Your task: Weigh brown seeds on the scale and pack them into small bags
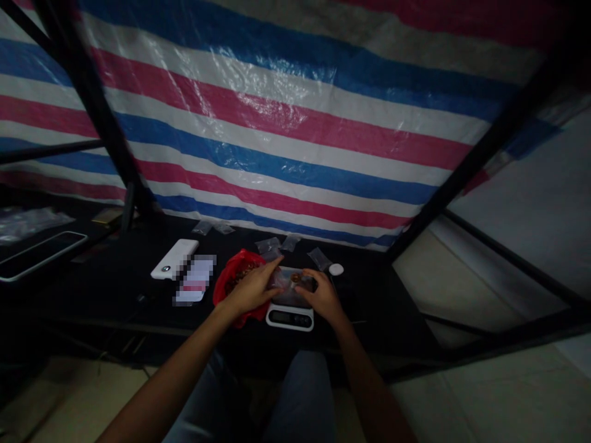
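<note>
A small digital scale (290, 320) with a white front edge and a dark display lies on the black table. On its platform is a small amber-brown item (296, 279), with what looks like clear plastic around it; its kind is too small to make out. My left hand (252, 288) reaches over the scale's left side, fingers stretched and thumb apart. Beneath that hand a red plastic bag (224, 280) stands open, with many small brown pieces inside. My right hand (325, 300) curves at the scale's right side, thumb and forefinger apart close to the amber-brown item.
Small clear bags (290, 242) and a white round lid (336, 269) lie behind the scale. Left of the red bag are a white power bank (175, 258) and a partly blurred phone (198, 280). A white-edged tablet (41, 255) lies far left. Striped sheeting (277, 129) hangs behind.
</note>
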Available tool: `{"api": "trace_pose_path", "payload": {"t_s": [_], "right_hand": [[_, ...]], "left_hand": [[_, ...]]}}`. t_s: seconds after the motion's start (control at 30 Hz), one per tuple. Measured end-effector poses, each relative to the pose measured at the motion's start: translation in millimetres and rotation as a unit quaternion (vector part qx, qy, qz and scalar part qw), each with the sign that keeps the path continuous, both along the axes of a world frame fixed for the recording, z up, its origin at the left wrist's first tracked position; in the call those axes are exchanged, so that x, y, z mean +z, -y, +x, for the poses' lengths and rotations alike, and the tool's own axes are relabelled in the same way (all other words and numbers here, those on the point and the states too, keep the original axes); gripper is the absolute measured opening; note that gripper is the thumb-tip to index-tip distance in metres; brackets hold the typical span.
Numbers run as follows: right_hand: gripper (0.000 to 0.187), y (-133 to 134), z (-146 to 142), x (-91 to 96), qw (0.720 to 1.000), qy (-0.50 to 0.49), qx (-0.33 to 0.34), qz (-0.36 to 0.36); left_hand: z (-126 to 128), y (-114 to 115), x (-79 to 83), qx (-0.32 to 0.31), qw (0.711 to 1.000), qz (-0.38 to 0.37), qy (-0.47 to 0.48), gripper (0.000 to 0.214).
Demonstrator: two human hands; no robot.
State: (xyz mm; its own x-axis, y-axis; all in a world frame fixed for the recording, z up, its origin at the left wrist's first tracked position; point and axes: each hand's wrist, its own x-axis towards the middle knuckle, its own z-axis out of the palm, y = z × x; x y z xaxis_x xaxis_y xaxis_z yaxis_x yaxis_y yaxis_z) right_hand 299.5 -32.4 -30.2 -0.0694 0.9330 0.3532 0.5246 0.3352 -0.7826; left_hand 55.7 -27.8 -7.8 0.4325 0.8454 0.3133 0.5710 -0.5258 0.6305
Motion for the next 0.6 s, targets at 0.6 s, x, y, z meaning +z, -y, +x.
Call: {"api": "trace_pose_path", "payload": {"t_s": [0.6], "right_hand": [[0.031,-16,-5,32.9,0.977,0.16,0.134,0.029]], "left_hand": [[19,-3,1.3,0.015,0.997,-0.052,0.056,0.084]]}}
